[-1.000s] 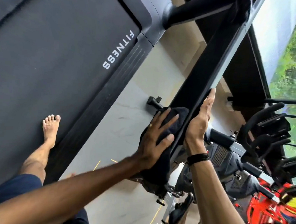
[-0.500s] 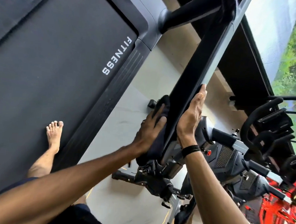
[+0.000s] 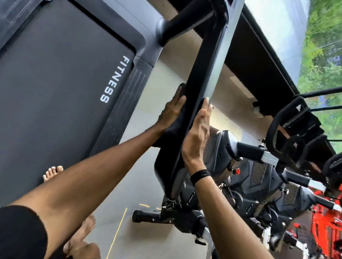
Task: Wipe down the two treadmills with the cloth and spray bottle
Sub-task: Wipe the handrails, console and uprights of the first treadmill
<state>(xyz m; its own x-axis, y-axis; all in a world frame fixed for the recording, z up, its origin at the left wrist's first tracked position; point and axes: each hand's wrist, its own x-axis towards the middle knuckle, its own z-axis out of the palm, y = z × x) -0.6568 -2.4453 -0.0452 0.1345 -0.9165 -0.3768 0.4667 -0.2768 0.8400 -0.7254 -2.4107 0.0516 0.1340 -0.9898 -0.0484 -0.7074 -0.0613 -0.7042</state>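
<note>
A black treadmill side rail (image 3: pixel 203 75) slants across the middle of the view, above the dark running belt (image 3: pixel 55 83) marked FITNESS. My left hand (image 3: pixel 170 114) presses a dark cloth (image 3: pixel 176 121) flat against the rail's left face, fingers straight. My right hand (image 3: pixel 197 136) lies flat against the rail's right edge, fingers extended upward, with a black band on the wrist. No spray bottle is in view.
Black exercise bikes (image 3: pixel 263 173) stand close on the right, with red equipment (image 3: pixel 331 227) behind them. A window (image 3: pixel 329 48) shows greenery at the upper right. My bare feet (image 3: pixel 53 172) rest on the belt and the grey floor (image 3: pixel 140 236).
Both hands have slid up the rail together. The cloth is now mostly hidden between my left palm and the rail. My view has swung so more bikes and floor show.
</note>
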